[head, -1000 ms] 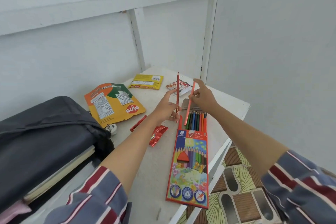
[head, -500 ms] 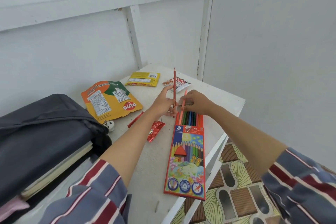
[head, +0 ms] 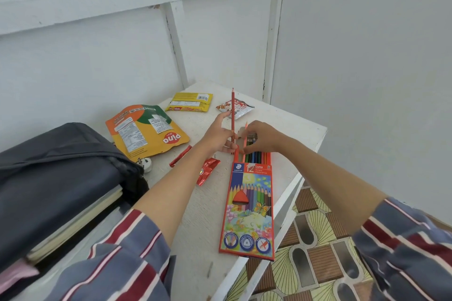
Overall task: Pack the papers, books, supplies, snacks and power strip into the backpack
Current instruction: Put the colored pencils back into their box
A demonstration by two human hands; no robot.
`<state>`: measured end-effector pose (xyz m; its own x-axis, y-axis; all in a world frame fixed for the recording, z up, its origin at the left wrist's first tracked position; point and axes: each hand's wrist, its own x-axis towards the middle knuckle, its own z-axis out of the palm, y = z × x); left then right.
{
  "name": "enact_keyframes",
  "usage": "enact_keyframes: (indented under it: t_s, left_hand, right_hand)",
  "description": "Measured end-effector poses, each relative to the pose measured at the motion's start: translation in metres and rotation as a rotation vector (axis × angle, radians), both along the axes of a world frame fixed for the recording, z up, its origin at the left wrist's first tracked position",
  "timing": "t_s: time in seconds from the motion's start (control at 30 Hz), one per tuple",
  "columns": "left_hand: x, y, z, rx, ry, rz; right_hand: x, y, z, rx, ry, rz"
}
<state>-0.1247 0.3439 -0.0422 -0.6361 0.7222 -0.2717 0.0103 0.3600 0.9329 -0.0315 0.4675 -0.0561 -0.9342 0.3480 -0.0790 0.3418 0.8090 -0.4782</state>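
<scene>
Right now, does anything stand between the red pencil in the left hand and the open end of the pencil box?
Yes. The right hand sits at the open end of the pencil box, holding an orange pencil there. The left hand holds the red pencil upright beside it. Nothing else blocks it.

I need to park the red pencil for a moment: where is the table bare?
Bare: the table's far right corner, between snack packet and edge; and the near strip between left arm and pencil box. Crowded: wrappers, plug and pouch beside the backpack.
</scene>
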Motion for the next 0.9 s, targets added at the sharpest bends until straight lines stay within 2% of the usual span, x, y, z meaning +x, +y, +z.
enact_keyframes:
  t_s: [0.33,0.63,0.77,0.9]
  left_hand:
    - [-0.002,0.001,0.001,0.009,-0.007,0.013]
    - [0.001,0.005,0.006,-0.010,0.033,0.015]
    - [0.003,0.007,0.005,-0.003,0.029,0.018]
    - [0.005,0.007,0.006,0.012,-0.007,0.002]
  right_hand:
    - [-0.004,0.004,-0.004,0.022,-0.081,0.026]
    - [0.002,0.003,0.003,-0.038,-0.068,0.097]
    - [0.006,0.004,0.007,-0.214,0.043,0.030]
    - [0.002,0.011,0.012,-0.383,0.326,-0.261]
